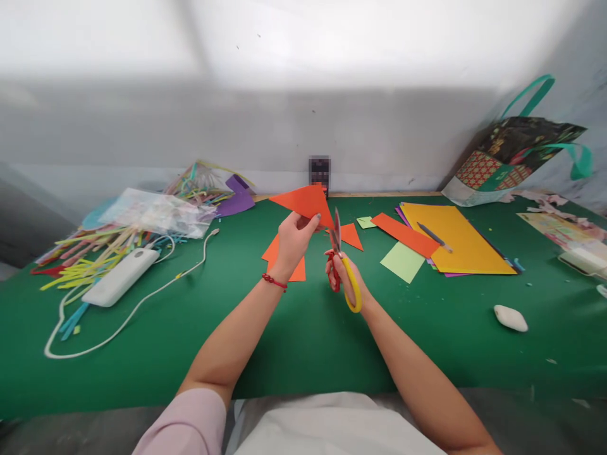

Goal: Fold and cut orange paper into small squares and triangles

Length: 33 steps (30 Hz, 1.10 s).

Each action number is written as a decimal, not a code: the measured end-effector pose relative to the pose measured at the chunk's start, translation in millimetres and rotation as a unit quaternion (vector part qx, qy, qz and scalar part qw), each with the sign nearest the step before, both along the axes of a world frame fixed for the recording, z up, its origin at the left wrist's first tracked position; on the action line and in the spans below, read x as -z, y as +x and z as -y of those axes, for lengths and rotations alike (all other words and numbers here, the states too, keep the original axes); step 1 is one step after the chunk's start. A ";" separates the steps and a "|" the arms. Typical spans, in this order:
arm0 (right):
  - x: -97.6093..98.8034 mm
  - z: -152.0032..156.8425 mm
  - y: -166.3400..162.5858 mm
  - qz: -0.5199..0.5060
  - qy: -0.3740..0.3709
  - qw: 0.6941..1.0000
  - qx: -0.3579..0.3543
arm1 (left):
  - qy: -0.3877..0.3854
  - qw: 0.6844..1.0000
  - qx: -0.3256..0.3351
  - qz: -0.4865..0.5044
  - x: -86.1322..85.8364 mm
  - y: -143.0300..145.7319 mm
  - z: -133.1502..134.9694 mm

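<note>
My left hand (294,239) pinches an orange triangle of paper (303,201) and holds it up above the table. Fingers of my right hand (345,273) are through the handles of a pair of scissors (351,284), one handle yellow and one red. The blades point up and away, right beside the paper's right corner; whether they touch it I cannot tell. Beneath and around my hands lie more orange paper pieces (351,236), partly hidden by my left hand and wrist. A longer orange strip (403,234) rests farther right, over a light green square (402,261).
Right of my hands, a pen (434,236) lies on yellow sheets (474,246). A white rounded object (511,318) sits nearer, and a patterned bag (507,158) stands behind. At left are a white power bank (121,277), its cable, and piled paper strips (76,253) with a plastic bag (152,212).
</note>
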State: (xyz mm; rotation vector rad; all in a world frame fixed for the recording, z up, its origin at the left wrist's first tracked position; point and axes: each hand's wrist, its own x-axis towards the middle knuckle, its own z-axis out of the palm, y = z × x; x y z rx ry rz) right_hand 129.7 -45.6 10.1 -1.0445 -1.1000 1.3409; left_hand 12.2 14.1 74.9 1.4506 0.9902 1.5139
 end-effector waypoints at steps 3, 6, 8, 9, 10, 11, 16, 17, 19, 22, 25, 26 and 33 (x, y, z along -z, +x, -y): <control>2.3 1.5 -0.2 0.026 0.004 1.000 -0.003 | -0.009 1.000 -0.003 -0.013 -1.9 -5.1 -2.3; 6.0 -0.1 2.3 0.041 0.000 0.999 -0.005 | -0.012 1.000 -0.010 -0.017 -2.9 -7.3 -3.6; 8.0 -0.7 3.9 0.055 0.003 0.998 -0.010 | -0.014 1.000 -0.012 -0.012 -2.6 -7.2 -3.7; 8.6 -0.7 4.3 0.060 0.005 0.998 -0.014 | -0.016 1.000 -0.010 -0.011 -2.4 -6.9 -3.6; 8.9 -0.5 4.7 0.063 0.007 0.998 -0.019 | -0.017 1.000 -0.007 -0.010 -2.0 -6.6 -3.4; 8.9 -0.2 4.8 0.065 0.008 0.998 -0.024 | -0.018 1.000 -0.006 -0.011 -1.7 -6.3 -3.3; 6.7 1.5 4.4 0.072 0.004 0.997 -0.027 | -0.013 1.000 -0.009 -0.006 -0.3 -6.5 -3.9; 6.5 1.7 4.2 0.074 0.005 0.997 -0.028 | -0.013 1.000 -0.010 -0.003 0.0 -6.7 -4.2; 6.3 1.6 4.1 0.073 0.009 0.997 -0.029 | -0.015 1.000 -0.012 -0.003 0.8 -6.8 -4.7; 6.5 1.0 4.5 0.065 0.010 0.997 -0.027 | -0.017 1.000 -0.009 -0.013 2.0 -6.0 -4.7; 6.2 0.6 5.7 0.060 0.011 0.998 -0.030 | -0.015 1.000 -0.002 -0.017 3.2 -4.1 -3.7; 5.9 0.6 6.1 0.059 0.012 0.998 -0.032 | -0.015 1.000 -0.001 -0.017 3.6 -3.5 -3.3; 3.6 1.6 6.6 0.056 0.005 0.998 -0.018 | -0.020 1.000 -0.001 -0.021 6.0 -2.4 -3.6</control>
